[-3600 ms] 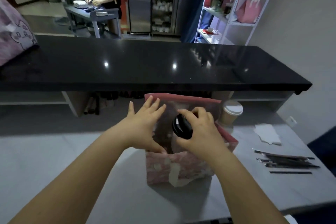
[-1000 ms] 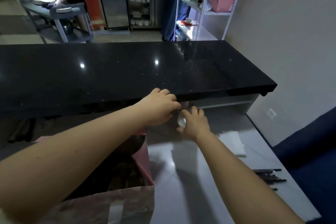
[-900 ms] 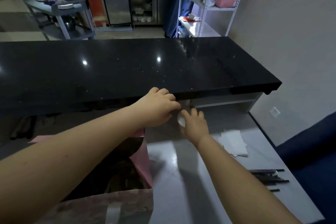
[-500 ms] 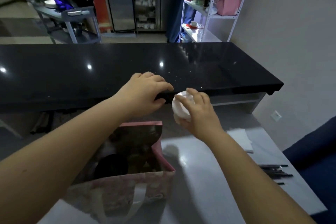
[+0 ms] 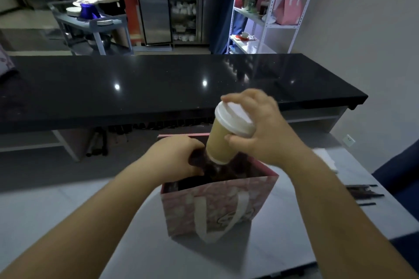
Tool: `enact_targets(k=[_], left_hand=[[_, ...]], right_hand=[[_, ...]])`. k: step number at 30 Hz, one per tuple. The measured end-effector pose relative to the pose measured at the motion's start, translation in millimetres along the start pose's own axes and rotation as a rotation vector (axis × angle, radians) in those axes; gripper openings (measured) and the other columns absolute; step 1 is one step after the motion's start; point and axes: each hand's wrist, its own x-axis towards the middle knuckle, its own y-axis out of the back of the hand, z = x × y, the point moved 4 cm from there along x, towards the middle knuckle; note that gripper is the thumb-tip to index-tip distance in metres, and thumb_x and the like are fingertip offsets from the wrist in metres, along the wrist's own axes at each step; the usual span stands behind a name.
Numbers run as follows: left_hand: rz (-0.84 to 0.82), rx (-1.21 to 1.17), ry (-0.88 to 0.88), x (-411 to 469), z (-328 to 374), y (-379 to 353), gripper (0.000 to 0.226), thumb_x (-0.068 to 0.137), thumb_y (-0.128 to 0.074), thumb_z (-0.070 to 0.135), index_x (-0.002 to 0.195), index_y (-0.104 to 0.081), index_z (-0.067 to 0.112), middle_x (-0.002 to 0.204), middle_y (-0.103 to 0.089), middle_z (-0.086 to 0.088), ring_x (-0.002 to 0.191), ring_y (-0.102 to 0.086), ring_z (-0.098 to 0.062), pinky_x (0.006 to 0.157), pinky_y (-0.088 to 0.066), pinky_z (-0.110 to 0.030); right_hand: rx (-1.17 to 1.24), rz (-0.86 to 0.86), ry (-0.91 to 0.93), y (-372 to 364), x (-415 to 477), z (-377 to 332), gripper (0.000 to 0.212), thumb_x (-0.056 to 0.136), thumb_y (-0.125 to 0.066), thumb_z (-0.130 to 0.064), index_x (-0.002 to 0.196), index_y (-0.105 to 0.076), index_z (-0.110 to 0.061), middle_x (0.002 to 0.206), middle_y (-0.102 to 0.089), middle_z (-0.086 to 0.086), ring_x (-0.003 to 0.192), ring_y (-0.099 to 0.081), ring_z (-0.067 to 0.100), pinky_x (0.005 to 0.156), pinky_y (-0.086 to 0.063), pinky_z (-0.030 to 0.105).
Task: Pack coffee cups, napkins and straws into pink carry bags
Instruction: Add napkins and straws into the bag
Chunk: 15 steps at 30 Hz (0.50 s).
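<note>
- Head view: the right hand (image 5: 267, 133) holds a coffee cup (image 5: 223, 140) over the open mouth of a pink carry bag (image 5: 217, 206). Its grip is clamped on the white lid (image 5: 235, 118), with the thumb on the near rim and the fingers over the far one.
- Taking the cup by the top probably keeps its tan wall free, so it can slide between the bag's sides without knuckles catching the paper.
- The cup is tilted, with the base pointing down into the opening and the lid leaning toward the person's right. The base sits about level with the bag's mouth and is not yet lowered inside.
- The left hand (image 5: 174, 161) is at the bag's left rim, its fingers curled over the edge and its grip closed on the paper wall. This looks meant to hold the mouth wide and stop the light bag from tipping.
- The bag stands upright on the pale worktop (image 5: 68, 210). Its white handle (image 5: 204, 217) hangs down the near face, away from the opening.
- The bag's inside is dark, and what already lies there cannot be made out.
- White napkins (image 5: 326, 158) lie to the right, partly hidden by the right forearm. Thin dark straws (image 5: 362, 192) rest near the worktop's right edge. Both are well apart from the bag and probably go in after the cup.
- A hold on the lid alone could pull the lid loose, so the cup should be brought upright before it is released.
</note>
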Motion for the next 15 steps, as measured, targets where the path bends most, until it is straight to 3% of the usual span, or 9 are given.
enact_targets(k=[3,4,6,8,11,15], left_hand=[[0.012,0.156,-0.023,1.9,-1.5,-14.4,0.090,0.072,-0.069,0.061,0.147,-0.032,0.028,0.140,-0.046,0.001,0.128,-0.043,-0.021,0.105,-0.040,-0.038],[-0.020,0.182,-0.007,1.6,-2.5,-19.8,0.106,0.073,-0.069,0.063,0.154,-0.014,0.023,0.155,-0.027,-0.005,0.142,-0.025,-0.025,0.116,-0.026,-0.043],[-0.062,0.191,0.006,-2.4,-1.7,-27.9,0.123,0.071,-0.069,0.066,0.155,0.007,0.018,0.163,0.004,-0.009,0.150,0.005,-0.028,0.121,-0.002,-0.048],[-0.045,0.216,-0.013,-8.5,2.0,-34.3,0.128,0.069,-0.068,0.069,0.154,0.012,0.015,0.162,0.007,-0.012,0.149,0.009,-0.030,0.118,0.004,-0.050],[-0.070,0.249,-0.032,-19.0,8.1,-43.1,0.141,0.058,-0.068,0.078,0.153,0.014,0.014,0.163,0.003,-0.011,0.149,0.003,-0.031,0.119,0.000,-0.053],[-0.074,0.239,-0.045,-25.6,11.7,-44.9,0.148,0.051,-0.066,0.086,0.153,0.016,0.016,0.163,0.003,-0.009,0.149,0.002,-0.030,0.120,-0.002,-0.053]], right_hand=[[-0.210,-0.104,-0.036,-42.1,-19.0,-1.1,0.074,0.072,-0.072,-0.039,0.137,-0.038,-0.051,0.130,-0.030,-0.012,0.118,-0.028,0.014,0.088,-0.037,0.023],[-0.274,-0.142,-0.059,-53.1,-23.9,2.0,0.074,0.073,-0.072,-0.039,0.138,-0.038,-0.049,0.133,-0.029,-0.010,0.121,-0.027,0.016,0.090,-0.038,0.026],[-0.363,-0.228,-0.104,-68.4,-32.6,10.6,0.074,0.075,-0.073,-0.038,0.139,-0.037,-0.047,0.135,-0.029,-0.008,0.123,-0.027,0.018,0.092,-0.041,0.029],[-0.444,-0.299,-0.121,-76.5,-38.2,19.0,0.074,0.075,-0.074,-0.036,0.137,-0.037,-0.045,0.135,-0.030,-0.005,0.119,-0.029,0.020,0.093,-0.043,0.033],[-0.651,-0.371,-0.153,-80.3,-37.0,33.5,0.075,0.071,-0.076,-0.032,0.135,-0.036,-0.039,0.128,-0.035,0.002,0.111,-0.037,0.026,0.088,-0.043,0.036],[-0.800,-0.448,-0.280,-87.7,-25.0,49.5,0.072,0.076,-0.073,-0.021,0.136,-0.033,-0.027,0.127,-0.039,0.012,0.116,-0.044,0.037,0.088,-0.048,0.044]])
